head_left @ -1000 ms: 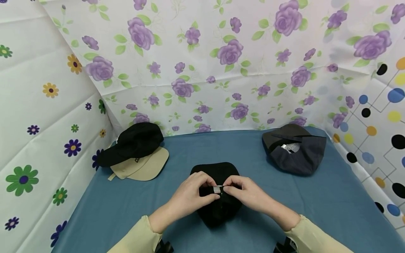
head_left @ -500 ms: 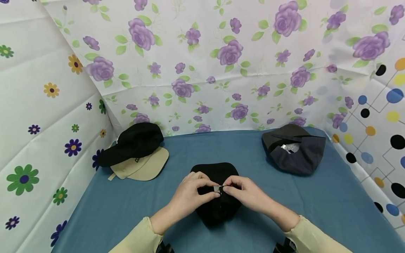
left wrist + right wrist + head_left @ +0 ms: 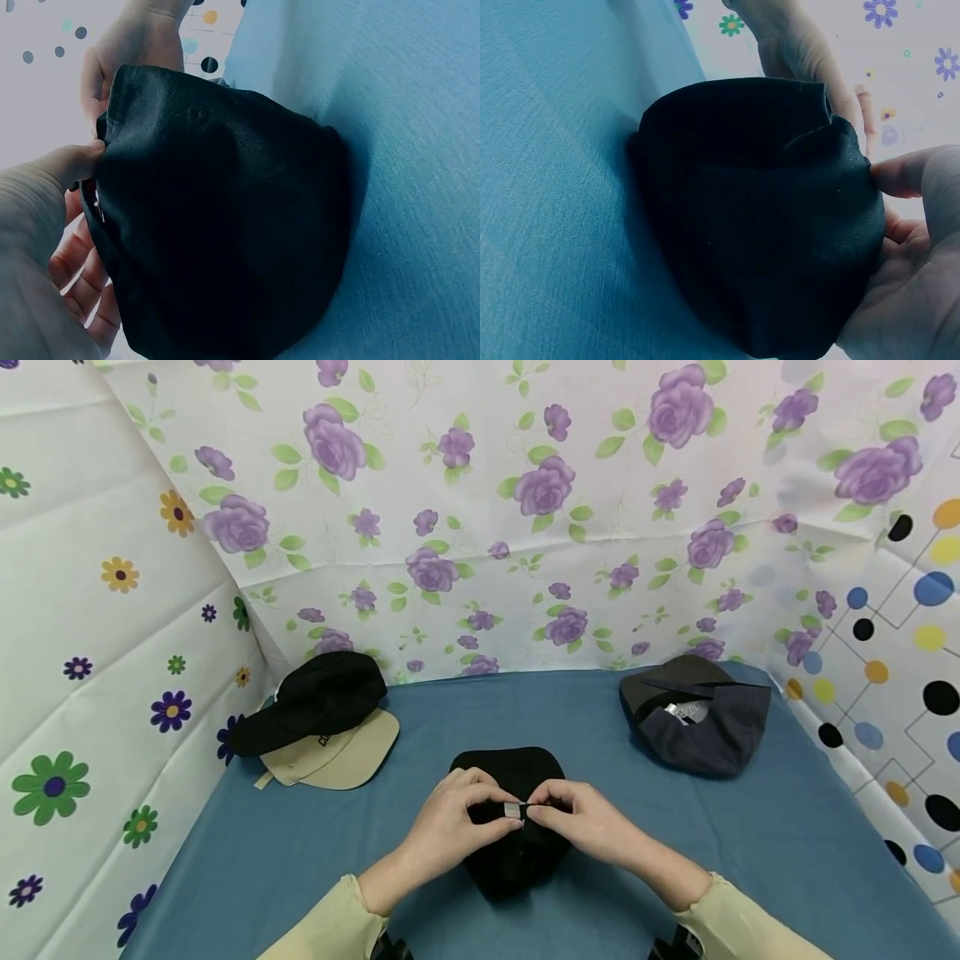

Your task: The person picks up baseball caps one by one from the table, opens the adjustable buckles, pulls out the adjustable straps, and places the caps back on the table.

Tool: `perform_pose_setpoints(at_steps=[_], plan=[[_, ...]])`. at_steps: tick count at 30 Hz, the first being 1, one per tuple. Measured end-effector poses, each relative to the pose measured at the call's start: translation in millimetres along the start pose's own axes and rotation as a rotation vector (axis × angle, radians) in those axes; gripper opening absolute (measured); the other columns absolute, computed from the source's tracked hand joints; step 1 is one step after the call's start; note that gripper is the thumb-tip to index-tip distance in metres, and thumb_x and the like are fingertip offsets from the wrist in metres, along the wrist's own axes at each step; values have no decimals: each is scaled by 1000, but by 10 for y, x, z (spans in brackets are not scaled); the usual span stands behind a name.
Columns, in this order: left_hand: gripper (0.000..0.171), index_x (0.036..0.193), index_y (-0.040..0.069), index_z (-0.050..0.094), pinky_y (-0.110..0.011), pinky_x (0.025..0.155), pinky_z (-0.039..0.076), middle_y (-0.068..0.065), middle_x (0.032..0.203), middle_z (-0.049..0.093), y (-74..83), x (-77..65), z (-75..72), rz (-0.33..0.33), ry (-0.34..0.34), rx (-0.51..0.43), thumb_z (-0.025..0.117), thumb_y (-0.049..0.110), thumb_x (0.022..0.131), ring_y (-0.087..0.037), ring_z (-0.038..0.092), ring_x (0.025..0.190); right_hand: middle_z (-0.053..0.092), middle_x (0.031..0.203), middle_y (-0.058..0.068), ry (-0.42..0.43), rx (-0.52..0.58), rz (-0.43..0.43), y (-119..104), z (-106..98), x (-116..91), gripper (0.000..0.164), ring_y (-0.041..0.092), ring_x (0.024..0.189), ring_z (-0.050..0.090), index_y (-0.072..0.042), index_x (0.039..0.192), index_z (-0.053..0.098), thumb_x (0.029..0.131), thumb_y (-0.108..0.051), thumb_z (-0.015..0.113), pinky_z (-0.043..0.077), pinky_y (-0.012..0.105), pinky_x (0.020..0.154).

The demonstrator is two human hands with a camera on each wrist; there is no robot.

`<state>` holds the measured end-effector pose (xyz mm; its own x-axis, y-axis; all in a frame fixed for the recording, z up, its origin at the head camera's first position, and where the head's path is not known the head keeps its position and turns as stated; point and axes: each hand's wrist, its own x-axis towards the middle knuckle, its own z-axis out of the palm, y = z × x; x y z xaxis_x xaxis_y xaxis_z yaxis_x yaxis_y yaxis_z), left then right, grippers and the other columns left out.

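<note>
A black cap (image 3: 517, 864) rests on the blue cloth in front of me, its back strap turned up toward the head camera. On that strap sits a silver buckle (image 3: 513, 810). My left hand (image 3: 455, 817) pinches the strap beside the buckle, thumb below and fingers above. From the other side my right hand (image 3: 588, 818) pinches the strap between thumb and forefinger, its fingertips close to the left ones. Both wrist views show the dark crown of the cap (image 3: 225, 217), with thumb and fingers on either side of its edge. The inside of the cap is mostly hidden.
At the back left, a black cap (image 3: 322, 702) lies on top of a beige cap (image 3: 341, 752). A dark grey cap (image 3: 697, 718) lies at the back right, its opening showing a white label. Patterned cloth walls enclose the blue-covered table (image 3: 600, 910).
The left forefinger has straightened slightly along the strap, and the silver buckle has shifted a touch leftward. Both hands keep their pinch on the strap; the other caps stay put.
</note>
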<state>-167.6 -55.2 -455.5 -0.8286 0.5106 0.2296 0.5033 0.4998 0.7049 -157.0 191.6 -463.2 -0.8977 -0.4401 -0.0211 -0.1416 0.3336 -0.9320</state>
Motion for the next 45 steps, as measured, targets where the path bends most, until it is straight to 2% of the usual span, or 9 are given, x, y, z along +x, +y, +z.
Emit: perform_pose_setpoints(at_steps=[6,15,25,34,40,45], plan=[[18,108,39,76,-31,76,47,23,102,57,0,8,-18,0,-15,-34,78,45,91,-8,48,90,55,85,0,-4,8,0,14,-4,1,13,15,71,45,-23,105,72,103,-32,63,39,29,62],[16,107,38,76,-31,76,47,24,103,58,2,16,-26,16,-14,-22,79,41,92,-7,49,92,53,83,0,7,5,16,14,-3,13,14,17,73,45,-22,102,72,104,-33,62,38,29,63],[26,116,32,77,-31,73,46,22,102,58,3,18,-32,-14,-31,-47,77,42,92,-11,50,92,48,79,1,0,29,10,20,-4,11,15,16,69,42,-21,104,72,104,-32,61,37,29,62],[33,124,28,76,-29,69,44,22,100,57,0,9,-17,7,-27,-33,78,37,92,-8,47,89,58,91,3,-6,54,1,18,8,4,15,18,76,47,-20,105,71,105,-31,61,39,30,66],[37,126,25,75,-30,70,44,21,101,57,-5,-1,-1,-35,-35,-64,76,40,93,-10,48,91,55,86,2,3,56,6,22,21,-1,14,17,73,45,-20,105,71,105,-30,61,39,30,64],[33,120,25,78,-31,74,46,19,100,60,-17,-5,14,-65,-15,-112,75,43,93,-10,51,94,56,86,2,10,64,3,21,23,3,14,17,73,46,-20,105,71,105,-30,62,39,30,65]])
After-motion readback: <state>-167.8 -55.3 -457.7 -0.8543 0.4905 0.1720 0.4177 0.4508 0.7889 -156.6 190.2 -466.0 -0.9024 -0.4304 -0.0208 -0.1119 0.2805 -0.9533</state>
